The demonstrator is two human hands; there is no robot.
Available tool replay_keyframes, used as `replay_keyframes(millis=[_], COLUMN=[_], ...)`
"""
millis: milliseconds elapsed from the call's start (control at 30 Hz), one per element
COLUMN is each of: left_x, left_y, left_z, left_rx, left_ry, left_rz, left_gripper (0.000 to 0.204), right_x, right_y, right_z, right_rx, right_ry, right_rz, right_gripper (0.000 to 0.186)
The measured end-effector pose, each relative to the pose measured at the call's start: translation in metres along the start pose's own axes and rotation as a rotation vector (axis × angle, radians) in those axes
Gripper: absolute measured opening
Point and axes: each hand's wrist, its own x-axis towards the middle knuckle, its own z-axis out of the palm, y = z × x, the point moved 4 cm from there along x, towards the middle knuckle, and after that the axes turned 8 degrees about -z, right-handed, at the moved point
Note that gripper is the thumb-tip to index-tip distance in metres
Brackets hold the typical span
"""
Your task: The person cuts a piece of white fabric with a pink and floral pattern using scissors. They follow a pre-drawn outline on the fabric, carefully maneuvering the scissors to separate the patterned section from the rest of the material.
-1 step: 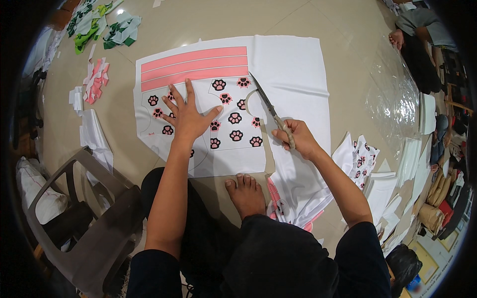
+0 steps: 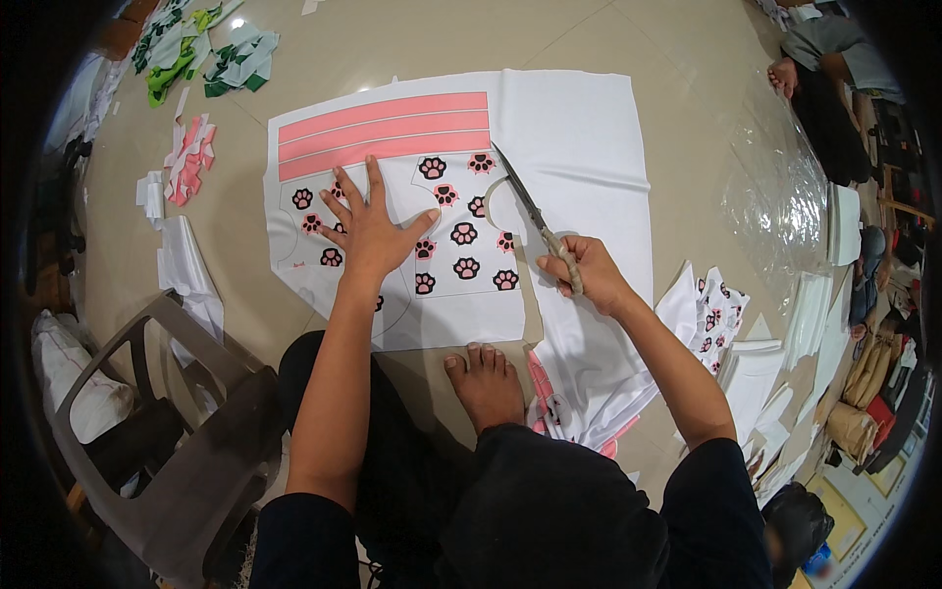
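Note:
White fabric (image 2: 579,128) lies spread on the floor, printed with pink and black paw prints and with pink stripes (image 2: 392,126) along its far left part. My left hand (image 2: 373,231) rests flat on the paw-print area, fingers spread. In my right hand (image 2: 594,273) is a pair of scissors (image 2: 535,214), gripped by its wrapped handles. The blades point away and to the left, their tips by the right end of the stripes. A cut edge with a curved notch runs down the right side of the printed part. My bare foot (image 2: 488,388) stands at the near edge.
A grey plastic chair (image 2: 196,422) stands at the near left. Green scraps (image 2: 242,61) and pink scraps (image 2: 189,157) lie at the far left. On the right are clear plastic sheeting (image 2: 760,187), white fabric stacks (image 2: 751,378) and another person's leg (image 2: 824,128).

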Motion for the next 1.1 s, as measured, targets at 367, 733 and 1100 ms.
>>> replay_keyframes(millis=[367,733,1100], left_x=[0.0,-0.001,-0.001], left_y=[0.0,0.002,0.0], left_z=[0.0,-0.001,0.001], left_rx=[0.008,0.001,-0.011], left_ry=[0.009,0.003,0.015], left_rz=[0.002,0.002,0.011], left_gripper=[0.138,0.138,0.137], right_x=[0.001,0.007,0.014], right_y=[0.001,-0.008,-0.012], right_z=[-0.001,0.002,0.009], right_rx=[0.027,-0.025,0.026], right_ry=[-0.01,0.01,0.013], right_rz=[-0.015,-0.014,-0.031], right_gripper=[0.027,0.034,0.033])
